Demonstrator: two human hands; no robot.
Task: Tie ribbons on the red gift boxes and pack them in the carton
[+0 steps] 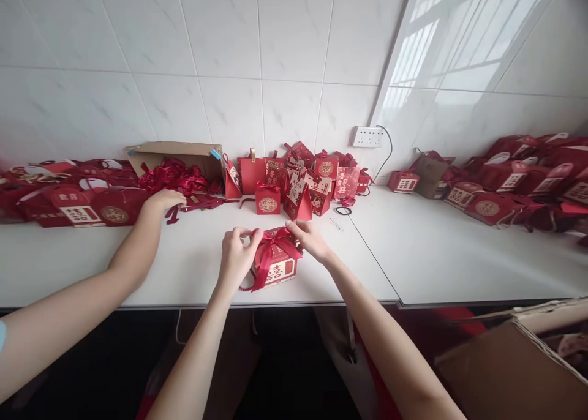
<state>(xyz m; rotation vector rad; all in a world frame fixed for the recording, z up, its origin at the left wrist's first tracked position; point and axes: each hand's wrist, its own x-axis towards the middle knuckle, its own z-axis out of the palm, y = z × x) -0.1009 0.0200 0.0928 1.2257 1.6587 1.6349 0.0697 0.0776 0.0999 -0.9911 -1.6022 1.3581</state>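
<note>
A small red gift box (pixel 281 270) with a cream label and gold characters stands near the table's front edge. Across its top lies a red satin ribbon (pixel 275 241) tied in a bow, one tail hanging down the front. My left hand (pixel 237 256) is closed at the bow's left side, thumb and forefinger pinching the ribbon. On the other side, my right hand (pixel 310 241) pinches the ribbon near the box's top right corner; its fingertips are partly hidden. A dark red cord sticks out at the lower left of the box.
At left, a co-worker's hand (pixel 166 201) reaches to red ribbons (pixel 177 178) spilling from a cardboard box (pixel 174 148). Several finished red boxes (pixel 267 201) stand behind mine. More boxes are piled left and right (pixel 498 207). A black loop (pixel 343 210) lies on the table.
</note>
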